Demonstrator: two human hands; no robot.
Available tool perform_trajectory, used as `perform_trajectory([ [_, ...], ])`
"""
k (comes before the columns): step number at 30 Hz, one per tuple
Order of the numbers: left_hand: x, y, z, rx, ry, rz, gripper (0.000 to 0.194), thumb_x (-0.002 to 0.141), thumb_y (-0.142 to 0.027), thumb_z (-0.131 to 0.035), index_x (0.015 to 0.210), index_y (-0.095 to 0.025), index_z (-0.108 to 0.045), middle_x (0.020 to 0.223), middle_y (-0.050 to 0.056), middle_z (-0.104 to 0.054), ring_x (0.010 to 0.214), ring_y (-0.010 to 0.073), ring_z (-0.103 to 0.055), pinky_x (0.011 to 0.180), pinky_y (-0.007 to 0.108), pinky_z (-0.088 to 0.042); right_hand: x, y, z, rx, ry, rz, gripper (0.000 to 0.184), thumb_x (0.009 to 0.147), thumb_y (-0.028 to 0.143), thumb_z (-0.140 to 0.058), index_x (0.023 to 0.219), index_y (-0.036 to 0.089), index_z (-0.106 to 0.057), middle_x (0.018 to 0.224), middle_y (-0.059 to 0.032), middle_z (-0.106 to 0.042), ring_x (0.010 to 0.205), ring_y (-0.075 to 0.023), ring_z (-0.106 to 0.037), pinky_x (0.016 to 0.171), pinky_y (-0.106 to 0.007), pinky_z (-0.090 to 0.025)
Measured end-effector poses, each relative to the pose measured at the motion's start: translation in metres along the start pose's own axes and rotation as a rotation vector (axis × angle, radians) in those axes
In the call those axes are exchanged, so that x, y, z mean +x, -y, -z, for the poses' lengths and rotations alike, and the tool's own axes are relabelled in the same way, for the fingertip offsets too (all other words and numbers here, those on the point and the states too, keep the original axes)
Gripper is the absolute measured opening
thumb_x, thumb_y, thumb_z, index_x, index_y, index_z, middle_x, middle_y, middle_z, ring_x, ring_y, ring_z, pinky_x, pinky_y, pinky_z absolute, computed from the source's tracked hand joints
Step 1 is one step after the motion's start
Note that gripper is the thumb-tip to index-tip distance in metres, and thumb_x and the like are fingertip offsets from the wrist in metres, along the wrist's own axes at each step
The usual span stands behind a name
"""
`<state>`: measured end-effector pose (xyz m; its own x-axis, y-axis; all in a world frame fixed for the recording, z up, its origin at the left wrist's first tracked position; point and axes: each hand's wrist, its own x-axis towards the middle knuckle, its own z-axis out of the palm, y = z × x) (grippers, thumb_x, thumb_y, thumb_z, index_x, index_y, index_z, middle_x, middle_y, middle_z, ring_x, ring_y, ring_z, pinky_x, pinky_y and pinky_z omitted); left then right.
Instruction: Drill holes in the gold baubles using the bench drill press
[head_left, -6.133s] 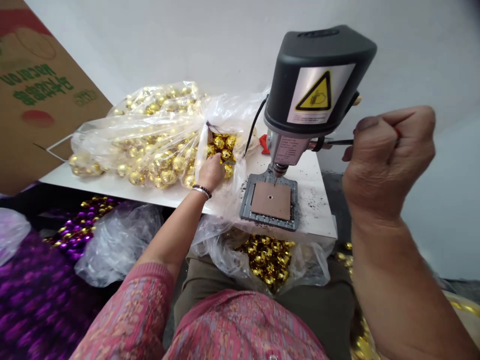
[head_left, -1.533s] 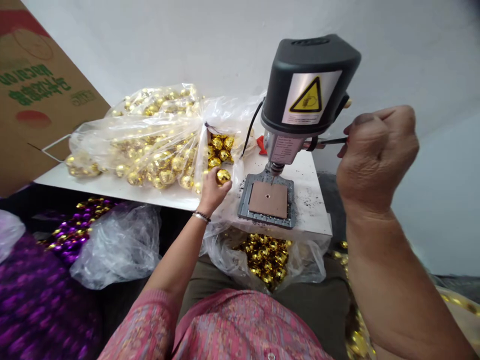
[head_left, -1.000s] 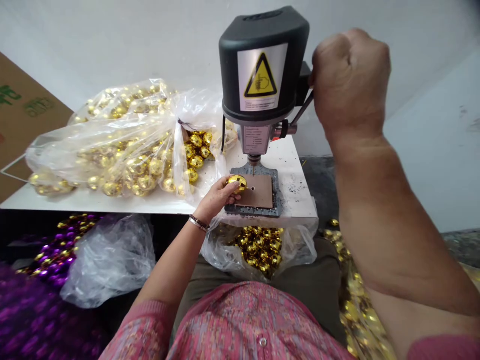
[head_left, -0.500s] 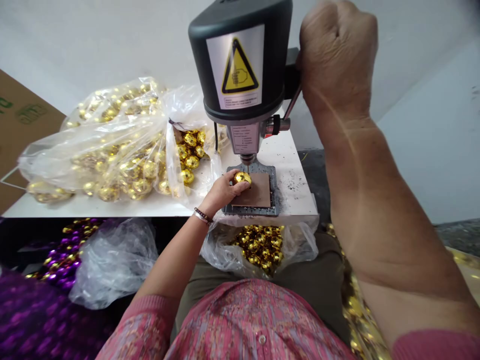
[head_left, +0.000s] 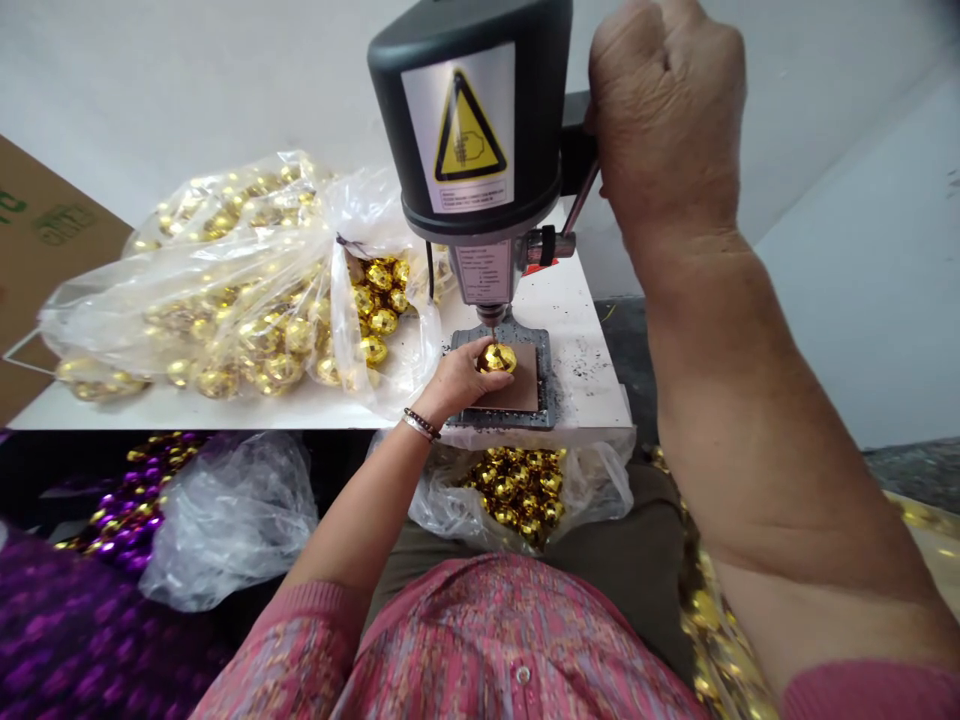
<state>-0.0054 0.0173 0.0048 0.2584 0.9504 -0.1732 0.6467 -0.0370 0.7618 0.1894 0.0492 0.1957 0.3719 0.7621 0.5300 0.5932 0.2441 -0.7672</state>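
Note:
Between the thumb and fingers of my left hand (head_left: 459,378) is a shiny gold faceted ball (head_left: 498,357). It sits over the brown square board (head_left: 521,385) on the metal base (head_left: 546,400) of a bench drill press (head_left: 469,130). The thin drill bit (head_left: 493,333) points down at the top of the ball; whether it has entered the ball I cannot tell. My right hand (head_left: 667,110) is raised beside the black drill head, closed in a fist around the feed handle (head_left: 586,192), whose grip end is hidden by the fingers.
Clear plastic bags (head_left: 225,310) of gold balls cover the left of the white table (head_left: 592,345). An open bag of gold balls (head_left: 521,490) rests at my lap under the table edge. Purple and gold balls (head_left: 127,510) lie lower left, beside a cardboard box (head_left: 45,270). Dark shavings surround the base.
My left hand has moved the gold ball slightly right, to beneath the drill bit. My right hand stays closed on the feed handle; the view has shifted a little.

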Motion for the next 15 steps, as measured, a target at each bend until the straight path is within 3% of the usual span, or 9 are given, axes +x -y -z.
perform_trajectory([
  [3,-0.001,0.001,0.0,-0.023,-0.004,0.002,0.068,0.087,-0.028,-0.097,0.151,-0.014,-0.082,0.123,0.007,-0.091,0.111,0.0254,-0.082,0.101,0.033,-0.063,-0.007,-0.005,0.003,-0.004,-0.011,0.017,0.039,0.116,0.019,-0.046,0.078,0.023,-0.037,0.074,0.009,-0.036,0.077,-0.0062,-0.022,0.092,-0.028,-0.037],
  [8,-0.002,0.004,-0.002,-0.064,-0.023,-0.006,0.069,0.084,-0.027,-0.099,0.15,-0.015,-0.082,0.127,0.008,-0.092,0.115,0.0266,-0.083,0.104,0.035,-0.064,-0.048,-0.013,0.012,-0.045,-0.077,0.15,0.048,0.107,0.015,-0.06,0.077,0.026,-0.025,0.07,0.0083,-0.023,0.071,-0.0076,-0.021,0.079,-0.029,-0.033],
  [12,-0.001,0.004,-0.004,-0.095,-0.01,-0.011,0.066,0.085,-0.025,-0.098,0.149,-0.014,-0.082,0.126,0.009,-0.092,0.112,0.026,-0.083,0.103,0.034,-0.063,-0.091,-0.041,0.019,-0.006,-0.079,0.381,0.026,0.093,0.025,-0.059,0.084,0.027,-0.035,0.073,0.0054,-0.037,0.065,-0.0099,-0.031,0.071,-0.029,-0.04],
  [15,-0.002,0.003,-0.004,-0.111,0.005,-0.021,0.063,0.085,-0.025,-0.097,0.146,-0.017,-0.084,0.121,0.006,-0.091,0.107,0.025,-0.082,0.098,0.033,-0.063,-0.112,-0.064,0.021,-0.036,-0.082,0.418,0.014,0.097,0.032,-0.059,0.089,0.025,-0.049,0.076,0.0026,-0.046,0.067,-0.0115,-0.041,0.072,-0.03,-0.045],
])
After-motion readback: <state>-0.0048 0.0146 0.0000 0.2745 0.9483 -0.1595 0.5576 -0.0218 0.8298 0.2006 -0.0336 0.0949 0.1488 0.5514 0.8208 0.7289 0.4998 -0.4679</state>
